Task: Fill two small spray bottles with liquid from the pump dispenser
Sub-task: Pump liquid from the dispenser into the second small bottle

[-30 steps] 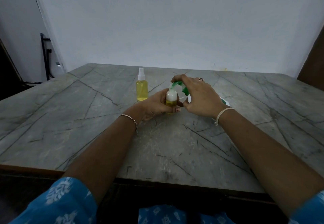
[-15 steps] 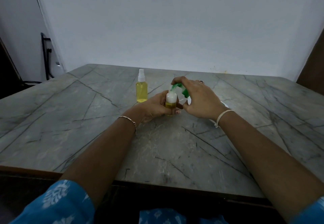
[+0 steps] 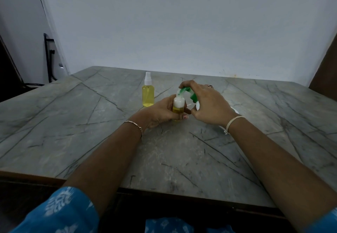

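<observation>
Where a grey, dark-veined tabletop (image 3: 182,159) meets a plain pale wall (image 3: 182,23), two hands work a bottle under a dispenser.
A dark stand (image 3: 49,57) leans in the room's left corner, and blue patterned sleeves show at the near edge. The left hand (image 3: 160,112), resting on the tabletop, has fingers and thumb wrapped round the bottle (image 3: 178,105), which stands upright, white in its upper part and yellow below. The right hand (image 3: 207,105) is curled over the dispenser (image 3: 193,97), fingertips on its green pump head; the white body is mostly hidden behind the palm. The green spout meets the bottle's top, between the two hands. A capped bottle (image 3: 148,94), full of yellow liquid, stands upright just behind and left of the left hand, apart from it.
</observation>
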`<move>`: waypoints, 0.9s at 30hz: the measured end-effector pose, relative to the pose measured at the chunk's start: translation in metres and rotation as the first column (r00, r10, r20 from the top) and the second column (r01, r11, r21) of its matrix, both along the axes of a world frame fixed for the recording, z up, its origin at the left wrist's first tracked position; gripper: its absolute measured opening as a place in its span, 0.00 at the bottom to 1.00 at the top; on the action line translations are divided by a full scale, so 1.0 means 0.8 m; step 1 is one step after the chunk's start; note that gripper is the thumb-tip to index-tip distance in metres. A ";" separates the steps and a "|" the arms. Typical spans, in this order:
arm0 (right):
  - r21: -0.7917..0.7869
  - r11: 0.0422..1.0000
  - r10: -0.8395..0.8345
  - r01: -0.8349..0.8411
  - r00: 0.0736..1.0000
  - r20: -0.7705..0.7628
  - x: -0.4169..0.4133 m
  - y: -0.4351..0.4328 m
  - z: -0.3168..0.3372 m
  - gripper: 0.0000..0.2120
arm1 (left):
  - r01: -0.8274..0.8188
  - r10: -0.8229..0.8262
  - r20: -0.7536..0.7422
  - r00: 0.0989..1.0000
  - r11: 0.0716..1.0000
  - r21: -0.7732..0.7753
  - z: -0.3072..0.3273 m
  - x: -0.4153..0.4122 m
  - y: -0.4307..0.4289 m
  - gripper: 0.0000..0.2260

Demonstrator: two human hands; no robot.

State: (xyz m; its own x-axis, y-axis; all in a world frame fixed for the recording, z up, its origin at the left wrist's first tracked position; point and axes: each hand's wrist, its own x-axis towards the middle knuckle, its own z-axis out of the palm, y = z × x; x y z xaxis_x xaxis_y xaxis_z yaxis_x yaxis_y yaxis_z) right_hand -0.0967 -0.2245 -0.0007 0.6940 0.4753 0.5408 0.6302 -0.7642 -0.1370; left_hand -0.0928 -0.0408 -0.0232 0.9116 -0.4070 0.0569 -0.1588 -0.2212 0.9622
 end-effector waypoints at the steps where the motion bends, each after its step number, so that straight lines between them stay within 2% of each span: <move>1: -0.002 1.000 -0.003 0.003 1.000 0.001 0.000 0.000 0.000 0.32 | -0.001 0.001 0.001 1.000 1.000 -0.002 0.000 0.000 0.000 0.27; 7: 0.028 1.000 -0.014 0.013 0.999 0.044 -0.001 0.009 0.000 0.29 | -0.001 0.000 0.009 1.000 1.000 0.006 0.002 -0.002 -0.002 0.26; 15: 0.009 1.000 -0.022 0.022 0.999 0.036 -0.004 0.002 -0.001 0.31 | 0.007 -0.007 0.013 1.000 1.000 -0.003 0.001 0.000 -0.001 0.27; 24: 0.029 0.999 -0.028 0.027 0.999 0.042 -0.002 0.010 0.001 0.28 | 0.006 -0.006 0.026 1.000 1.000 -0.012 -0.002 0.002 0.000 0.23; 27: 0.017 0.999 -0.033 0.033 0.999 0.039 -0.004 0.007 0.001 0.30 | 0.009 -0.008 0.023 1.000 1.000 -0.020 -0.002 0.003 0.000 0.25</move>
